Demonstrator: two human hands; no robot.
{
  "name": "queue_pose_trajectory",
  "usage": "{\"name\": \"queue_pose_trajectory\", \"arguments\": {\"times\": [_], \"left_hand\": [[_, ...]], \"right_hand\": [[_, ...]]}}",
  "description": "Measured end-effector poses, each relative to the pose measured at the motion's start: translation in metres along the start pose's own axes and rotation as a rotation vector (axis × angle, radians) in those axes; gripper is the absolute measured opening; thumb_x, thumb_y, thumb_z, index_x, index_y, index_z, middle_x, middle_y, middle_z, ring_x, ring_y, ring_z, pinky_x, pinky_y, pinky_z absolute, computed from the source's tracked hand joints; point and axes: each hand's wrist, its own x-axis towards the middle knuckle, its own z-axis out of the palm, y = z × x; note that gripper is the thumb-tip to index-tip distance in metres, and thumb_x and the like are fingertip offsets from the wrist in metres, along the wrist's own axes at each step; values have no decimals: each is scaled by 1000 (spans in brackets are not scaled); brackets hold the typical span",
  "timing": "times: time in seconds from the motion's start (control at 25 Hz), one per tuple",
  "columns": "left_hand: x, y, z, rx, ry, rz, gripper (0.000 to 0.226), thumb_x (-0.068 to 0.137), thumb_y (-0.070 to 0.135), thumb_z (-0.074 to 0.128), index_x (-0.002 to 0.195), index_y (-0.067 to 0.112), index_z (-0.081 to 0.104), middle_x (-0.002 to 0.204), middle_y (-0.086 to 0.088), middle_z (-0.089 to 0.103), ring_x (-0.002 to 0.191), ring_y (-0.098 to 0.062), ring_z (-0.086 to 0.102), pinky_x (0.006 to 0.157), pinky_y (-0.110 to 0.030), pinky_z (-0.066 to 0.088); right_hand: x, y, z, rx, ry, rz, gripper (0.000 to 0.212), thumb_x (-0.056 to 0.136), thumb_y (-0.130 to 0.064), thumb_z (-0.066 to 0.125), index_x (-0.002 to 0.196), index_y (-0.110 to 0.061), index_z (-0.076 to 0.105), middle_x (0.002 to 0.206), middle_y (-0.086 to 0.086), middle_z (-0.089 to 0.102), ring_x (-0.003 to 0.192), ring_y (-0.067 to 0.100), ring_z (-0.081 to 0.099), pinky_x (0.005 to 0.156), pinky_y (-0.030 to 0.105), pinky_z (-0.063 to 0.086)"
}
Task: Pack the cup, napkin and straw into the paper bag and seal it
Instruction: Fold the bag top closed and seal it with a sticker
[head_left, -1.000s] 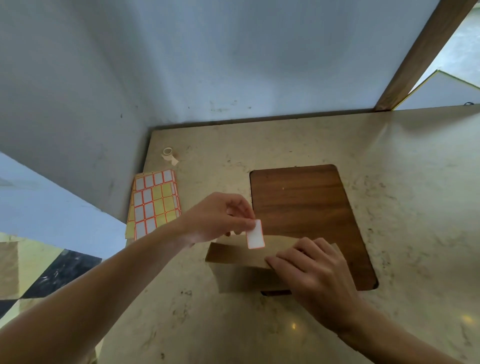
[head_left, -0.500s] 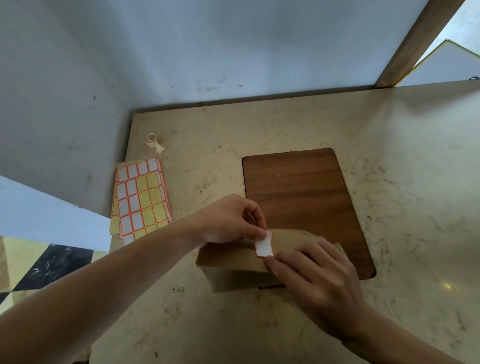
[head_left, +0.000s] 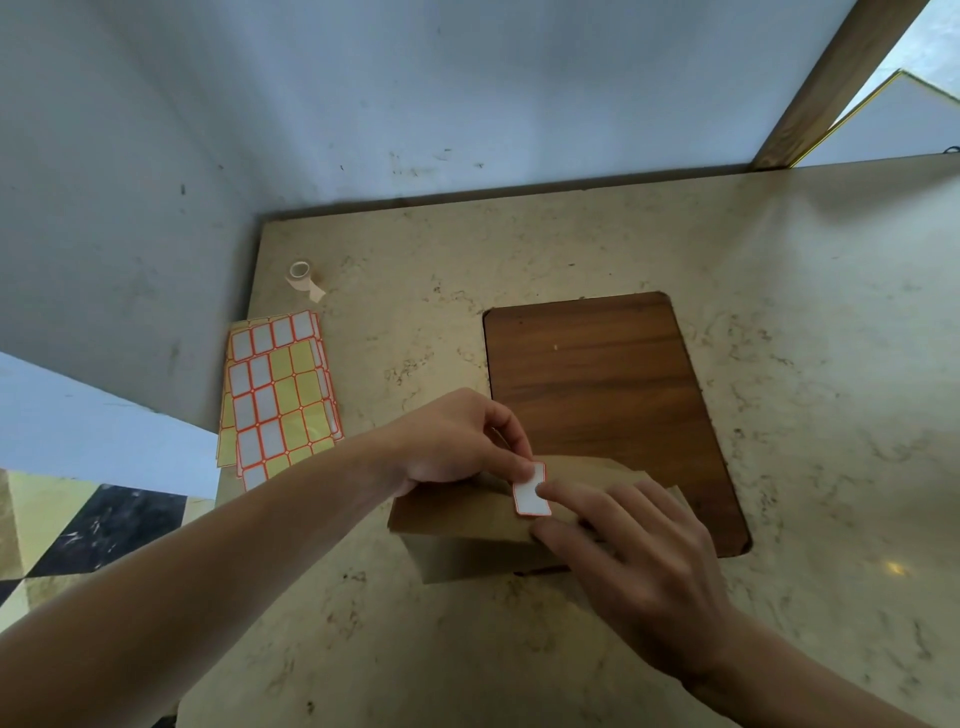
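place: packing counter, shop-like; exact kind unclear
surface: beige marble counter (head_left: 675, 649) under the left hand (head_left: 452, 441)
supplies: label sheets (head_left: 278, 389) just left of it; tape roll (head_left: 301, 275) beyond
wall: scuffed, pale

Left hand (head_left: 457, 441) fingertips pinched; right hand (head_left: 631, 564) flat, fingers extended.

paper bag (head_left: 467, 525) — brown, top folded over | sticker (head_left: 531, 491) — white, red-edged, on the fold

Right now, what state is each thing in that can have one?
paper bag: top folded over, closed
sticker: on the fold, pressed down
left hand: pinches the sticker's top
right hand: fingers flat on bag and sticker
label sheets: partly peeled
tape roll: loose end out
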Motion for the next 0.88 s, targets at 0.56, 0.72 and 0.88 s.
{"name": "queue_pose_trajectory", "arguments": {"times": [0.56,0.72,0.88], "left_hand": [[2,-10,8,249,22,231,5,84,33,72,86,30,68,81,12,67,74,1,61,64,-16,47],[2,-14,13,359,94,333,18,81,42,72,90,31,60,85,10,63,76,-4,57,65,-20,48],[6,-21,13,431,123,274,34,78,52,70,94,32,48,83,9,58,73,-7,53,61,-22,42]], "right_hand": [[4,0,1,-27,-58,-25,16,94,-21,62,103,-13,74,87,-1,74,64,16,52,59,32,40],[5,1,0,-27,-54,-48,15,92,-18,65,103,-13,75,87,-1,74,64,17,53,58,33,42],[4,-1,0,-32,-55,-61,16,91,-18,65,103,-13,75,90,-1,75,63,17,54,58,32,42]]}}
